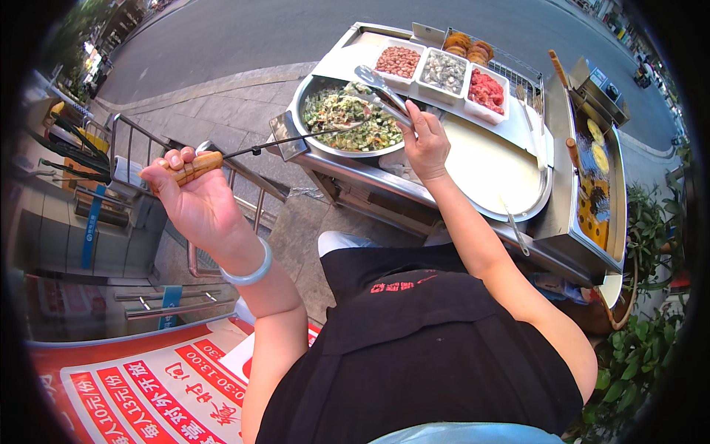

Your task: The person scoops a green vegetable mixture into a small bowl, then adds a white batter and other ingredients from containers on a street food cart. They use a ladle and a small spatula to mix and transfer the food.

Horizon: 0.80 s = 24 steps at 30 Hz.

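My left hand (194, 194) grips the wooden handle (199, 167) of a tool whose thin metal rod (288, 139) reaches right to a large round metal bowl (324, 145). Chopped vegetable filling (333, 119) fills the bowl; the rod's far end is hard to make out against it. Metal tongs (383, 91) are held in my right hand (426, 139), over the bowl's right side, with some filling near their tips. Below and right of that hand lies a wide basin of pale batter (493, 166), a metal utensil (516, 227) leaning on its near rim.
White tubs of peanuts (398, 61), greyish shellfish-like pieces (444, 71) and red meat (486, 93) line the cart's far side. Behind them, browned fried cakes (468, 47) rest on a wire rack. An oil fryer (599, 188) with frying pieces stands right. Metal railings (255, 205) are at left.
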Available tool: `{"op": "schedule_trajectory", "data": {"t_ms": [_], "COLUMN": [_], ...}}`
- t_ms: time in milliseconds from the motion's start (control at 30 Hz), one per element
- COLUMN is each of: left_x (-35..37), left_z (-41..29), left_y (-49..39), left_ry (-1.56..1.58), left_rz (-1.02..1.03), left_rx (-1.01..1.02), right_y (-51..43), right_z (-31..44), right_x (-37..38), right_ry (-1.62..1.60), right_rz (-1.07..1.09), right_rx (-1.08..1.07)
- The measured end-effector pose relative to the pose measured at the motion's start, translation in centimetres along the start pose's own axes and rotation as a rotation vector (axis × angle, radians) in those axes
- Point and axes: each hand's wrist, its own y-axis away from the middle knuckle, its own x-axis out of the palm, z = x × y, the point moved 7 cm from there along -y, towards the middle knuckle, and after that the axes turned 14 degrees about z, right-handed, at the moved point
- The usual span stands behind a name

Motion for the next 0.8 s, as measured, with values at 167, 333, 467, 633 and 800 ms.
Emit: {"op": "schedule_trajectory", "data": {"t_ms": [167, 333, 467, 633, 800], "left_x": [0.8, 2.2, 3.5, 5.3, 6.5], "left_z": [0.0, -0.6, -0.9, -0.3, 1.3], "left_y": [0.2, 0.5, 1.2, 1.9, 2.7], "left_ry": [-0.011, -0.058, -0.088, 0.076, 0.123], "left_rz": [0.047, 0.095, 0.150, 0.187, 0.223], "left_rx": [0.000, 0.040, 0.068, 0.010, -0.089], "right_y": [-3.0, -2.2, -0.5, 0.8, 4.3], "right_z": [-2.3, -2.6, -0.2, 1.0, 1.8], "right_x": [0.7, 3.7, 7.2, 6.9, -4.8], "right_ry": [0.075, 0.244, 0.236, 0.092, 0.088], "right_rz": [0.245, 0.739, 1.053, 1.197, 0.888], "right_rx": [0.224, 0.445, 0.469, 0.533, 0.189]}}
